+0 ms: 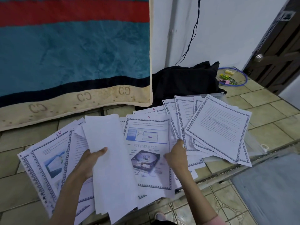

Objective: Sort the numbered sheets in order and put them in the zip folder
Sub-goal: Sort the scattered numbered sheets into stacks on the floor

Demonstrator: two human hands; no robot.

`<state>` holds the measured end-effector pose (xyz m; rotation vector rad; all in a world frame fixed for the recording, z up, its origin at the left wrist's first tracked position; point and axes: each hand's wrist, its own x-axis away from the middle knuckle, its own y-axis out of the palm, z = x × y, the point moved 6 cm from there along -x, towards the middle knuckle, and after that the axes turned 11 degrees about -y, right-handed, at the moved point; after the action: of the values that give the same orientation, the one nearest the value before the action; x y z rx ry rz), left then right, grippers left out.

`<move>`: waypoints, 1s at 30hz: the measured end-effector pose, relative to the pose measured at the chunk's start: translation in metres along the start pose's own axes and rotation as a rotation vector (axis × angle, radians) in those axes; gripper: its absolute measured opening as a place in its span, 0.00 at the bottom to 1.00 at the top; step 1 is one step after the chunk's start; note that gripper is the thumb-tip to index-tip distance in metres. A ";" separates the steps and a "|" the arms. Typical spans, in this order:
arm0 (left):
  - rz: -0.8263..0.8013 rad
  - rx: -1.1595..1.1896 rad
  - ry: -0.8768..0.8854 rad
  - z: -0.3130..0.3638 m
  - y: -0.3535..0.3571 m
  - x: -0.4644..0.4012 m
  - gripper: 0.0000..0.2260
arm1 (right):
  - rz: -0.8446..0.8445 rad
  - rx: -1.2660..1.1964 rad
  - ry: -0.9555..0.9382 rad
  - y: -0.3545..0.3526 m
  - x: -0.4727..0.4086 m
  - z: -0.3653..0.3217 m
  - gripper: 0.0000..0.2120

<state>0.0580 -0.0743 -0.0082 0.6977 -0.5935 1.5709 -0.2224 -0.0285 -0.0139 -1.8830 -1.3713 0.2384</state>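
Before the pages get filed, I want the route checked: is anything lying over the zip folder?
Yes. The clear zip folder lies on the floor at right, and a fan of sheets, the top bordered sheet among them, rests on it. The right hand touches sheets beside it; the left hand grips a blank-side stack.

White printed sheets (146, 153) cover the tiled floor (267, 114) ahead, leaving bare tiles at far left and right. A hanging blue, red and beige striped blanket (73, 54) blocks the way beyond, with a black cloth bundle (185, 82) just beside it. A dark wooden door (276, 51) closes off the right.
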 end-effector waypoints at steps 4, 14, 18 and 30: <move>0.000 -0.020 0.010 0.003 -0.006 0.003 0.16 | 0.054 -0.133 -0.335 -0.015 0.014 -0.054 0.05; -0.023 -0.017 0.075 0.012 -0.021 0.018 0.12 | -0.604 -0.220 -0.511 0.081 0.082 -0.147 0.23; 0.013 -0.037 0.023 0.007 -0.027 0.013 0.11 | -0.100 0.069 -0.295 0.039 0.022 -0.089 0.23; 0.016 -0.147 0.054 0.012 -0.004 0.005 0.11 | 0.039 -0.062 -0.374 -0.017 -0.008 -0.072 0.07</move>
<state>0.0629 -0.0793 0.0033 0.5400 -0.6686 1.5389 -0.1979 -0.0676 0.0441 -1.9860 -1.6017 0.5986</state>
